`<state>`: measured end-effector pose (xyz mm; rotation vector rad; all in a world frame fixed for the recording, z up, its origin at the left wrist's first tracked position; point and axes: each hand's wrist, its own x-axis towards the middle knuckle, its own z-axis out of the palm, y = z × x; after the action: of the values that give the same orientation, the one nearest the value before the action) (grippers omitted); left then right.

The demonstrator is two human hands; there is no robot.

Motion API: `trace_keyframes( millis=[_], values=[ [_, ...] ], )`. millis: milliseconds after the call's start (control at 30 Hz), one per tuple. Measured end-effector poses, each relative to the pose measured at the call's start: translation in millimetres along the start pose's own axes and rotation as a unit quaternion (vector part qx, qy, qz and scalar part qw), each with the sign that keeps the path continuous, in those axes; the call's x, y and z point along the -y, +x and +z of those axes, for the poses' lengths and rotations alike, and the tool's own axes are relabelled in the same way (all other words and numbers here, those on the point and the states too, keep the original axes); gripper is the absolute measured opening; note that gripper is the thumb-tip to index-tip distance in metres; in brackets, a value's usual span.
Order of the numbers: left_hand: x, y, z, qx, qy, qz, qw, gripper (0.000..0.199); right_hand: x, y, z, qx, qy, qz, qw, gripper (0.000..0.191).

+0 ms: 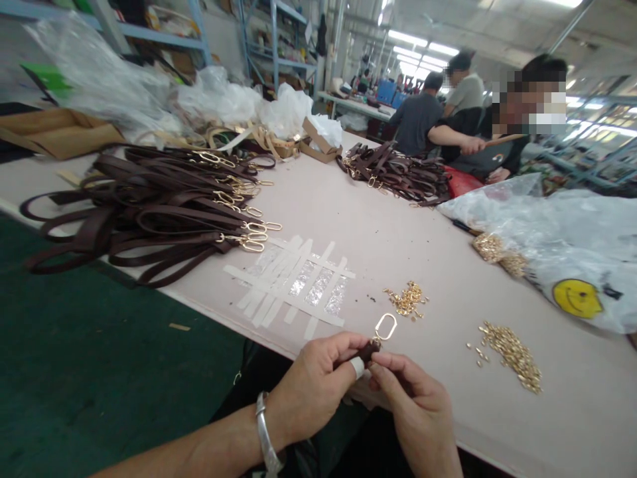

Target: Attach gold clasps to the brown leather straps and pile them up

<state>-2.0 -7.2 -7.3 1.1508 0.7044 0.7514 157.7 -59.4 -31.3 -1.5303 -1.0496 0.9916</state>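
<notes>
My left hand (318, 382), with a white wrap on the thumb and a silver bangle at the wrist, is closed around the end of a dark brown leather strap (367, 350). A gold oval ring (386, 326) hangs off that end, pointing away from me over the table. At the strap's right side, the thumb and forefinger of my right hand (415, 398) are pinched on its edge; any small piece between them is hidden. Beyond my hands lies a small heap of gold rivet-like pieces (409, 300). Farther right sits a larger gold heap (512, 352).
Dark brown straps with gold clasps (164, 206) are piled at the left table edge. Another strap pile (398, 169) lies at the back, near a co-worker (497, 146). Tape strips (293, 285) cover part of the tabletop. Plastic bags (562, 245) lie at right.
</notes>
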Motion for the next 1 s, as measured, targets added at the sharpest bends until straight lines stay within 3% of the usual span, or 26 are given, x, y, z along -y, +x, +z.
trace_keyframes(
  millis=[267,467,600,700,767,800,867,933,1000],
  values=[
    [10,-2,-0.7,0.004,0.024,0.003,1.000,0.033,-3,1,-1,0.038,0.011,-0.004,0.999,0.021],
    [7,-10,-0.5,-0.028,0.174,0.035,0.984,0.040,3,-3,7,0.016,0.051,0.008,0.999,0.020],
    [5,-9,-0.9,-0.001,0.190,0.038,0.981,0.038,5,-7,11,-0.003,0.088,0.021,0.996,0.023],
    [8,-6,0.8,0.035,0.116,-0.025,0.992,0.036,7,-6,2,0.037,0.090,0.034,0.995,0.024],
    [11,-4,1.3,0.042,0.069,-0.089,0.993,0.038,6,1,-18,0.043,0.020,0.012,0.999,0.020],
    [12,-4,1.0,0.036,0.059,-0.114,0.991,0.040,5,6,-33,0.018,-0.047,-0.014,0.999,0.019],
    [12,-4,-0.5,0.012,0.059,-0.138,0.989,0.045,-3,22,-71,-0.086,-0.235,-0.084,0.965,0.020],
    [10,-4,-2.6,-0.014,0.068,-0.147,0.987,0.049,-13,40,-108,-0.188,-0.432,-0.132,0.872,0.027],
    [7,-5,-4.4,-0.037,0.075,-0.165,0.983,0.049,-25,56,-137,-0.213,-0.507,-0.143,0.823,0.032]
  ],
)
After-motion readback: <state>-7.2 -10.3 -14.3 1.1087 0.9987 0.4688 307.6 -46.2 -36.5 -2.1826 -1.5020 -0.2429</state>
